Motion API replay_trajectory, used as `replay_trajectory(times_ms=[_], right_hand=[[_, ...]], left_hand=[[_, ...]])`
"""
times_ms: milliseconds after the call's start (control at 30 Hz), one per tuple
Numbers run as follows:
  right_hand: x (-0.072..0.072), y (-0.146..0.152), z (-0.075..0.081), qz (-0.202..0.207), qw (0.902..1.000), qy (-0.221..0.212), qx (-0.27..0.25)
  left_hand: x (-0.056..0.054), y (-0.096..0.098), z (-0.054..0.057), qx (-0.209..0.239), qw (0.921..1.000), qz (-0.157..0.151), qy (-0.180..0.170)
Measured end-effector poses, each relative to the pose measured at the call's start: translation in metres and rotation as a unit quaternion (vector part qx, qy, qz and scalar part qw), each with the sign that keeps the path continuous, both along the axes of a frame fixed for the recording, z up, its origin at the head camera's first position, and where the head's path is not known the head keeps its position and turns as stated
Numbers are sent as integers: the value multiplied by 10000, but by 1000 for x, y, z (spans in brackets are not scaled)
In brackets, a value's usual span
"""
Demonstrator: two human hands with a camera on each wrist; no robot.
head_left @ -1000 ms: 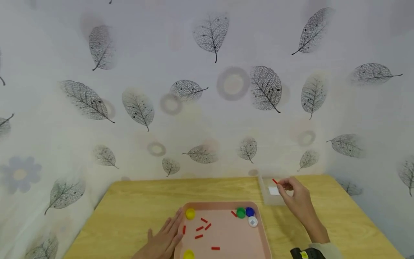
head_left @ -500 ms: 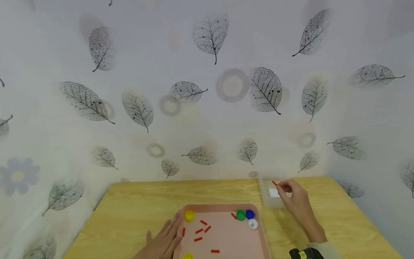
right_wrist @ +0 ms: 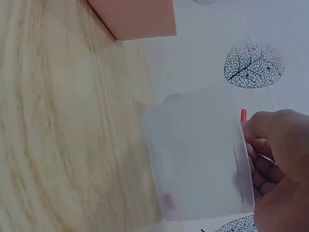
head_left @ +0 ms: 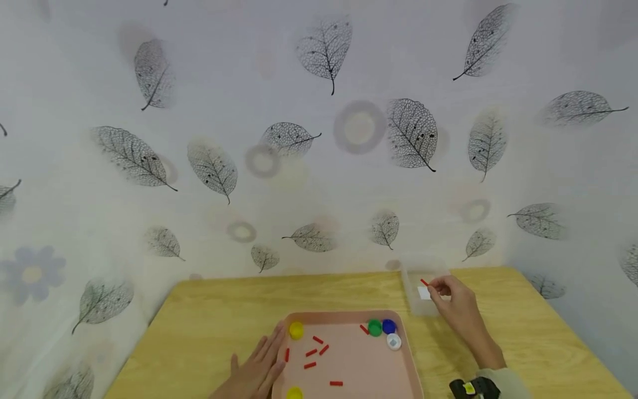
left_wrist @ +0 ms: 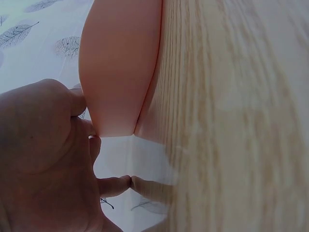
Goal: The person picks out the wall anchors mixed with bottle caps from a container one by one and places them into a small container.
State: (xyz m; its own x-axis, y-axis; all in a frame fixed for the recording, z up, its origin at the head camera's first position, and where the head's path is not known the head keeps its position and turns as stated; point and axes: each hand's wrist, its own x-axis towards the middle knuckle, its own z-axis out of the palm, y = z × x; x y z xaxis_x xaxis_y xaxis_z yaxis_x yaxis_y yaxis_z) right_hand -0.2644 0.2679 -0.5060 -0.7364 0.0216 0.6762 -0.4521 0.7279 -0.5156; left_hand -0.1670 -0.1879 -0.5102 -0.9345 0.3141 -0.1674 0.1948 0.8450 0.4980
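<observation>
Over the clear plastic box (head_left: 413,302), my right hand (head_left: 459,310) pinches a short red stick (head_left: 424,282) between thumb and fingertips. In the right wrist view the stick's red end pokes up above the rim of the frosted box (right_wrist: 198,154), beside the thumb. My left hand (head_left: 255,367) lies with straight fingers along the left edge of a pink tray (head_left: 369,366). The left wrist view has the fingers at the tray's outer wall (left_wrist: 120,67). Inside the tray, several red sticks (head_left: 336,383) lie scattered.
Yellow caps (head_left: 296,331) sit at the tray's left side. A green cap (head_left: 375,327), a blue cap (head_left: 389,326) and a white cap (head_left: 394,342) fill its far right corner. A white label (head_left: 424,292) shows in the box. The wooden table (head_left: 214,310) meets a leaf-patterned wall behind.
The head view has shifted slightly. My right hand still holds the red stick over the box, and my left hand stays at the tray's edge.
</observation>
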Motion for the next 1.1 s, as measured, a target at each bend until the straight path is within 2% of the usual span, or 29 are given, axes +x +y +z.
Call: replay_trajectory(times_ms=[333, 700, 933, 1100], right_hand=[[1, -2, -5, -32, 9998, -15, 196], [-2, 0, -4, -39, 9996, 224, 164], [3, -2, 7, -154, 9990, 408, 93], [10, -4, 16, -45, 9998, 210, -5]], left_hand=[[2, -2, -2, -54, 10000, 67, 15], [1, -1, 2, 109, 9999, -73, 109], [0, 0, 2, 96, 9999, -77, 51], [1, -1, 4, 81, 9998, -137, 84]])
